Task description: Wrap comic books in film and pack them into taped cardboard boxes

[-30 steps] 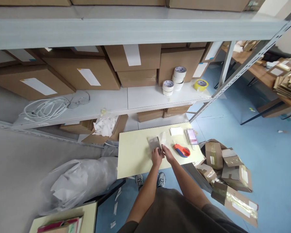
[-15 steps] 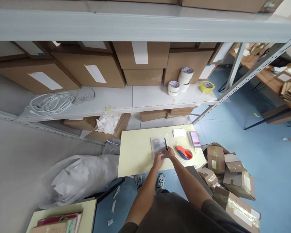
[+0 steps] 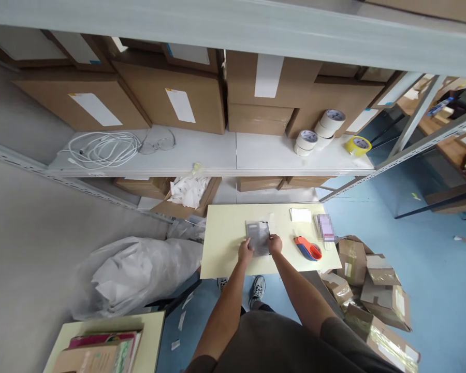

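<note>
On the pale yellow table [image 3: 221, 228] lies a flat dark grey item [image 3: 258, 239], with clear plastic on or around it. My left hand [image 3: 246, 251] grips its left edge, fingers closed. At the right edge, my right hand [image 3: 275, 244] also has its fingers closed on it. Whether the item is fully inside the plastic is too small to tell. To the right of my right hand rests a red and blue tape dispenser [image 3: 307, 248]. Beyond it are white paper slips [image 3: 300, 215] and a purple-and-white pack [image 3: 324, 228], partly blurred.
A metal shelf [image 3: 202, 147] behind the table carries cartons [image 3: 194, 103], a coiled white cable [image 3: 104, 147], white tape rolls [image 3: 306, 141] and a yellow roll [image 3: 358, 146]. Used boxes [image 3: 380, 295] pile up on the right. A plastic sack [image 3: 140, 269] stands at left.
The dark item, held edge-on in my right hand before, now lies flat with the plastic. My hands have moved apart to its two sides. The view has shifted slightly.
</note>
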Demonstrator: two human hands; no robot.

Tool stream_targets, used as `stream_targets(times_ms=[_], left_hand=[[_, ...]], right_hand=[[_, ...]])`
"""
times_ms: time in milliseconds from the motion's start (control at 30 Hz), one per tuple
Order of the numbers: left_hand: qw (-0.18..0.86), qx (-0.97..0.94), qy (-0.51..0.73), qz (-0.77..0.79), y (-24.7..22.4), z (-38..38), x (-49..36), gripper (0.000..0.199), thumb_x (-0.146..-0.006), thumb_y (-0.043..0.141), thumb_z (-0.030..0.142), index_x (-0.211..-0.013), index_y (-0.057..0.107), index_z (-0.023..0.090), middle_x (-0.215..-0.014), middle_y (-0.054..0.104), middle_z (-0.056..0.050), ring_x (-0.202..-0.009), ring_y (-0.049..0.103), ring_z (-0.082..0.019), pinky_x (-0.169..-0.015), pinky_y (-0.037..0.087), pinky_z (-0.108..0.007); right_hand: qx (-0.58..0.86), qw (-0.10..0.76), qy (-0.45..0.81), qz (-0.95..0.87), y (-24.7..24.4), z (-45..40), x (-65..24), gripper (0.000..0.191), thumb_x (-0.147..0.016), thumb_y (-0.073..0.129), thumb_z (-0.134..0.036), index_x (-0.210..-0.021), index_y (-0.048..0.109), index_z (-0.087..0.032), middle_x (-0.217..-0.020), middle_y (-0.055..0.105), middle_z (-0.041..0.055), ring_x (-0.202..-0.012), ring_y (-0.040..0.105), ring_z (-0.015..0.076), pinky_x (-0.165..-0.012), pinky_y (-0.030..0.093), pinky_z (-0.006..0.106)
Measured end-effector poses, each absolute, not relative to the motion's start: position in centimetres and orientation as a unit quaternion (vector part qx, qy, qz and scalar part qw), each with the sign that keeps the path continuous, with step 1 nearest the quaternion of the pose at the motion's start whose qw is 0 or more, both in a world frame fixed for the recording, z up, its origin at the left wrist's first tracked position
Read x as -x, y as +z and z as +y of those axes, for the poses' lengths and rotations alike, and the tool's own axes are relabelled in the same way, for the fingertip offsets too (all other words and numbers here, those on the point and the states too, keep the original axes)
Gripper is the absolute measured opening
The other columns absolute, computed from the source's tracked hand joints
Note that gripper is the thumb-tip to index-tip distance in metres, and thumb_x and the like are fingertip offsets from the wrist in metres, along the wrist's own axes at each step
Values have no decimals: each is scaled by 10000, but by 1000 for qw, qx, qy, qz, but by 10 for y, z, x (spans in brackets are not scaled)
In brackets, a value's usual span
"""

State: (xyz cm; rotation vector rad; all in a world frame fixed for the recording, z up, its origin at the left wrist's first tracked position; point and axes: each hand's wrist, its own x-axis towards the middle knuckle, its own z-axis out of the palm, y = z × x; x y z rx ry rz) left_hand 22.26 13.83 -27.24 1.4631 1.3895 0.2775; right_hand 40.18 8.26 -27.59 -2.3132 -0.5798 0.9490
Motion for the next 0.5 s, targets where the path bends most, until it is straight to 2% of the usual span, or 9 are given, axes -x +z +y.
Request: stream_targets(times_ms=[167, 233, 300, 400, 500], left_hand=[[426, -659, 77, 615, -274, 137, -206, 789, -781, 774, 179, -1523, 512, 235, -1436, 617, -154, -1307, 611, -309, -1076, 474, -387], [404, -649, 79, 640, -276, 137, -208, 866, -772, 800, 215, -1565, 453, 234, -1536, 543, -184, -1390, 544, -348, -1107, 451, -413], [402, -611, 87, 677, -277, 141, -212, 915, -752, 821, 246, -1579, 431, 198, -1578, 504, -222, -1393, 544, -375, -1106, 454, -431], [455, -514, 111, 718, -280, 156, -210, 795, -743, 813, 298, -1475, 545, 143, -1367, 683, -223, -1222, 674, -361, -1014, 517, -430], [542, -460, 148, 687, -282, 170, -198, 471, -730, 794, 338, -1161, 715, 167, -987, 798, -103, -957, 756, -286, -836, 570, -355]], right_hand=[[889, 227, 336, -211, -277, 107, -379, 315, -751, 686, -232, -1034, 820, -264, -1056, 821, 104, -1086, 745, 294, -906, 536, 331], [891, 215, 337, -216, -278, 115, -374, 255, -778, 691, -235, -994, 821, -274, -1009, 826, 94, -1044, 752, 286, -883, 532, 329], [894, 203, 335, -218, -279, 120, -370, 222, -809, 686, -239, -988, 815, -265, -1014, 825, 103, -1021, 753, 286, -874, 528, 341], [898, 188, 334, -217, -280, 123, -366, 198, -848, 668, -251, -989, 807, -256, -1034, 822, 113, -1008, 752, 288, -864, 524, 351], [897, 187, 338, -215, -279, 124, -365, 177, -870, 655, -268, -967, 803, -262, -1033, 823, 107, -992, 751, 276, -845, 525, 340]])
